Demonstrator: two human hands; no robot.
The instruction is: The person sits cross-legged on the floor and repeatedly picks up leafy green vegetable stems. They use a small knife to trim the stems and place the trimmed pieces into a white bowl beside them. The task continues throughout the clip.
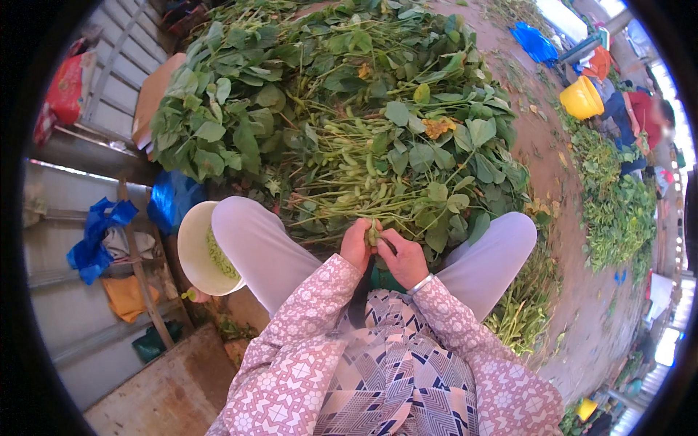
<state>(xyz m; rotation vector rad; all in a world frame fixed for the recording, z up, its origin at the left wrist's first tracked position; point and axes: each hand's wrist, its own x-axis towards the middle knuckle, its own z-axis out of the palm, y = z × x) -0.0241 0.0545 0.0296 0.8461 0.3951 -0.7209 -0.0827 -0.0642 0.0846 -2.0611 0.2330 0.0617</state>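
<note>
My left hand (pixel 355 245) pinches a small bunch of green bean pods (pixel 373 234) between its fingers, low above my lap. My right hand (pixel 404 260), with a silver bangle (pixel 420 284) at the wrist, meets it there, its fingertips at the same pods. Something dark shows along the right fingers, too small to make out. Just beyond both hands lie cut bean plants (pixel 354 188), their stalks pointing towards me and hung with pods. A cream bucket (pixel 188 248) beside my left knee holds green beans (pixel 219 256).
Leafy plants (pixel 234 103) are heaped ahead. Blue plastic bags (pixel 101 240) and a wooden post (pixel 144 278) stand by the left wall, above a board (pixel 169 376). Across the dirt floor (pixel 551 201), another person (pixel 643 117) sits near a yellow bucket (pixel 582 98) and more plants (pixel 616 207).
</note>
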